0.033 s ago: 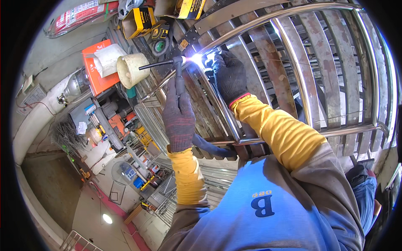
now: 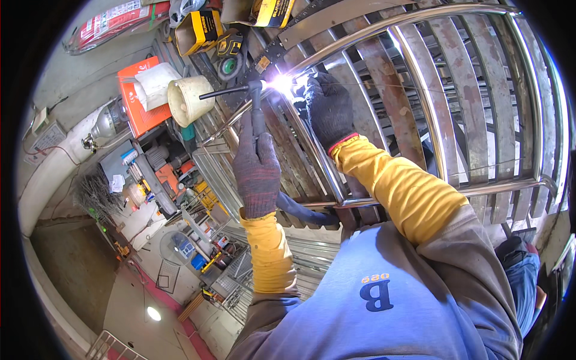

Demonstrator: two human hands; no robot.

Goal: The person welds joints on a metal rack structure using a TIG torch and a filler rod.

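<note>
My left hand (image 2: 258, 171), in a dark knitted glove with a yellow cuff, is closed round the handle of a black TIG welding torch (image 2: 257, 111). At the torch's tip a white-violet arc (image 2: 281, 83) burns against the joint of a shiny metal tube frame (image 2: 329, 53). Just right of the glare is my right hand (image 2: 330, 108), gloved too, with fingers curled in near the weld. Glare and the glove hide what those fingers hold; a thin line runs off rightward from beside the hand. A thick dark cable (image 2: 306, 213) passes below my left hand.
The frame lies across worn metal slats (image 2: 390, 84). Beyond the torch stand a whitish plastic cup (image 2: 187, 101), an angle grinder (image 2: 229, 60) and a yellow-black box (image 2: 198, 33). Cluttered tools and a fan (image 2: 177, 247) are to the left. Another person's blue-clothed leg (image 2: 525, 288) shows at the right.
The arc's glare looks a little larger and brighter, and light on my shirt has shifted. Both hands and the torch stay almost in place.
</note>
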